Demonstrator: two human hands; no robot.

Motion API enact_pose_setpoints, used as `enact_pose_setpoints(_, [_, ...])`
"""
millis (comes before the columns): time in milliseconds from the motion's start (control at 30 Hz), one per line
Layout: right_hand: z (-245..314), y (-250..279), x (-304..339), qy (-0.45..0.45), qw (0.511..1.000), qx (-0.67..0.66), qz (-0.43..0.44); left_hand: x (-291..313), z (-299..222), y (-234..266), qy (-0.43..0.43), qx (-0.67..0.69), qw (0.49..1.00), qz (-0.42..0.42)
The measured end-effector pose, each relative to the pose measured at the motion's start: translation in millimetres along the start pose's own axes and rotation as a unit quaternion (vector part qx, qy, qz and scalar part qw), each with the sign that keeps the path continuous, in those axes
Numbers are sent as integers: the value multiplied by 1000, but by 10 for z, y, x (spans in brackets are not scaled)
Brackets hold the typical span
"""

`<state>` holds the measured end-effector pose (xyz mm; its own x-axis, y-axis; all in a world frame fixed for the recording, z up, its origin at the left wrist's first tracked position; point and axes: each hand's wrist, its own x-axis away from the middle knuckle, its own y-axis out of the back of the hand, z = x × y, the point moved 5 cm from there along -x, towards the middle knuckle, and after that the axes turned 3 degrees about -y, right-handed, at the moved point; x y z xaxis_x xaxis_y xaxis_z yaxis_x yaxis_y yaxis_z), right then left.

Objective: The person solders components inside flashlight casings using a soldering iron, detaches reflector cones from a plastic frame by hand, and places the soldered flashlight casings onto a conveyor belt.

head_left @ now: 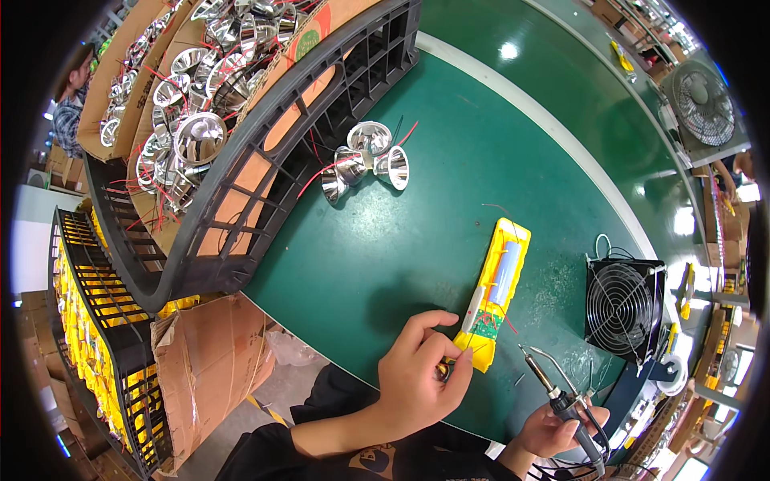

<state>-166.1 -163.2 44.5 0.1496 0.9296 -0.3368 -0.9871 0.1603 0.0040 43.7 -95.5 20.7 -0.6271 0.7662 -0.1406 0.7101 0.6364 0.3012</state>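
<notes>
Left hand: I observe the left hand [421, 369] at the lower left edge of the yellow housing, fingers curled and thumb bent toward them; I cannot tell whether they grip anything.
Right hand: the right hand [557, 429] is closed around the handle of the soldering iron [563, 401], at the lower right; the two hands are apart.
Iron tip: directed up and leftward, near the housing but clear of it.
Yellow housing: the long yellow housing [484, 280] lies on the green table [433, 216], open face up, its far end leaning rightward.
Contents of housing: a blue cylindrical cell [505, 268] in the farther part; a green circuit board [486, 324] nearer the left hand, with red wire beside it.
Loose reflectors: a cluster of silver reflectors [350, 166] with red wires sits farther back and left on the table.
Bulk stock: more reflectors fill a cardboard carton [277, 120] in a black crate [273, 164] at left; yellow parts [76, 345] fill another, lower crate.
Fan: a black fan [618, 305] stands at the table's right side.
</notes>
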Motion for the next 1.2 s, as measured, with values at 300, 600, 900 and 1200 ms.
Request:
enact_pose_setpoints(300, [-85, 114, -46, 18, 1000, -15, 7, 46, -204, 38, -131, -150, 979, 43])
enact_pose_setpoints(600, [-143, 147, -9, -35, 998, -41, 25, 21, -137, 65, -150, -170, 974, 20])
enact_pose_setpoints(900, [-146, 151, 4, -30, 999, -12, 20, 31, -85, 79, -124, -165, 978, 19])
enact_pose_setpoints(1200, [120, -71, -86, -58, 997, 10, 39, 155, -214, 97, -217, -165, 962, -14])
